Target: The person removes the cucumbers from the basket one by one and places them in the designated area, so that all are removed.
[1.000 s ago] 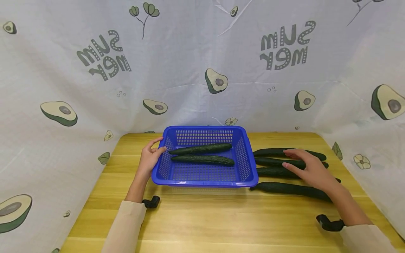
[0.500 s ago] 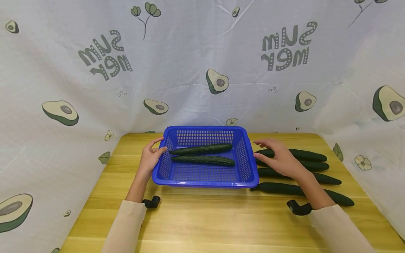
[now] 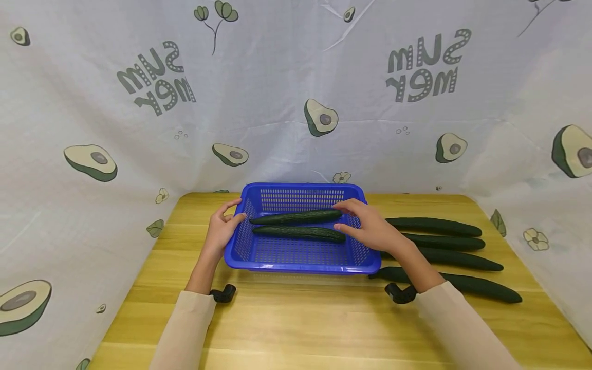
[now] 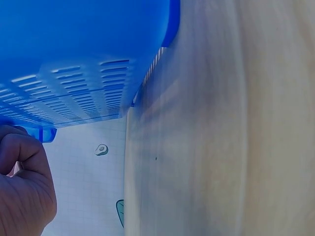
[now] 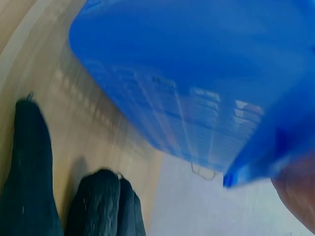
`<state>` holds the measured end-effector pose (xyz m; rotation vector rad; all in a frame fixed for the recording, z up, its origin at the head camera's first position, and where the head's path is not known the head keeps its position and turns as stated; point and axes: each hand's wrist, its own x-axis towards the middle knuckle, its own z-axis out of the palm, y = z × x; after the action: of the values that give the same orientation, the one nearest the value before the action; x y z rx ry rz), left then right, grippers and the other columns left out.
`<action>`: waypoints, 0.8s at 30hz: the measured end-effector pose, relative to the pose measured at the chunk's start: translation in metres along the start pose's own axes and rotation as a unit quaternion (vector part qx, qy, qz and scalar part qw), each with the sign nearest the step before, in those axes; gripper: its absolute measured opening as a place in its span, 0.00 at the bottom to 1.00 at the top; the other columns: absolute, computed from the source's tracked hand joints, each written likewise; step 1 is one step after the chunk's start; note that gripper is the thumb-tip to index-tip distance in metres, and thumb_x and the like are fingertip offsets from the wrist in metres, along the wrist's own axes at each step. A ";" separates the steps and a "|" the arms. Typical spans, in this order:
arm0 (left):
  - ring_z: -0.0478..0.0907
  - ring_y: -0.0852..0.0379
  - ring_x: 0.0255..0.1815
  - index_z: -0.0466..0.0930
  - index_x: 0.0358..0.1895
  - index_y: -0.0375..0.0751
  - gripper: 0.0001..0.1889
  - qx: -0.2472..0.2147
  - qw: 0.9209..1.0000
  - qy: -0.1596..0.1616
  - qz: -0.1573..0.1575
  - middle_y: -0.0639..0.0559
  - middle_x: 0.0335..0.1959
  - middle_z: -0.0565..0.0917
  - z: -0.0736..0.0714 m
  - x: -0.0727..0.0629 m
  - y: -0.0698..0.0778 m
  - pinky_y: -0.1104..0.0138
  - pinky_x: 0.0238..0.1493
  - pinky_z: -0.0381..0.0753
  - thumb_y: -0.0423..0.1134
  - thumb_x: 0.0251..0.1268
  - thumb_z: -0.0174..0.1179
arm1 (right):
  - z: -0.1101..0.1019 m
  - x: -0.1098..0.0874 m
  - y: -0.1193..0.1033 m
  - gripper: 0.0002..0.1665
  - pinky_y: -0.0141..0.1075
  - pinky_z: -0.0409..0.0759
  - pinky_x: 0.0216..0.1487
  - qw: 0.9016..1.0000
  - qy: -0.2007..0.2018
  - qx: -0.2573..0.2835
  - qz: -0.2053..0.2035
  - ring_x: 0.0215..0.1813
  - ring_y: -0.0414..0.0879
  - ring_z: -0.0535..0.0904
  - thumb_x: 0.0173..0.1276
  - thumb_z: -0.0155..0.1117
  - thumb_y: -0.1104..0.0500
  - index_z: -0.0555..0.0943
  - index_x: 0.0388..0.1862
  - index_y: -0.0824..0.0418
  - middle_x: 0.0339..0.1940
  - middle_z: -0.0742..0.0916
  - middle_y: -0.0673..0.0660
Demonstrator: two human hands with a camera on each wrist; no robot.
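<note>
Two cucumbers (image 3: 298, 234) in the blue basket (image 3: 300, 268), on the table (image 3: 296, 318).
Left hand (image 3: 221, 230) pinches its left side; right hand (image 3: 372, 228), thumb and fingers parted, over the right end, contact unclear. One-sided pull could slew the basket, rolling the cucumbers.

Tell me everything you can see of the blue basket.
The blue basket looks like plastic: rectangular, open-topped, with rounded corners, a smooth solid rim, and slotted walls and floor. It stands upright on the wooden table. Two cucumbers lie side by side inside, lengthwise. The left hand grips its left rim; the right hand is over its right side, contact unclear.
</note>
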<state>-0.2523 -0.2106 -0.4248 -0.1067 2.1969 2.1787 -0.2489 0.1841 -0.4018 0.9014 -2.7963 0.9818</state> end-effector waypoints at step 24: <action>0.87 0.55 0.25 0.72 0.73 0.51 0.27 0.014 0.999 0.017 0.026 0.50 0.24 0.84 -0.005 0.017 -0.027 0.64 0.28 0.88 0.37 0.73 0.63 | 0.047 0.052 -0.009 0.30 0.54 0.77 0.67 0.992 -0.123 -0.023 -0.011 0.65 0.59 0.79 0.76 0.65 0.50 0.75 0.70 0.65 0.66 0.82 0.63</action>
<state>-0.2674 -0.2158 -0.4529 -0.0879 2.2729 2.1870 -0.2803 0.1238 -0.4225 1.1167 -2.9867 0.8524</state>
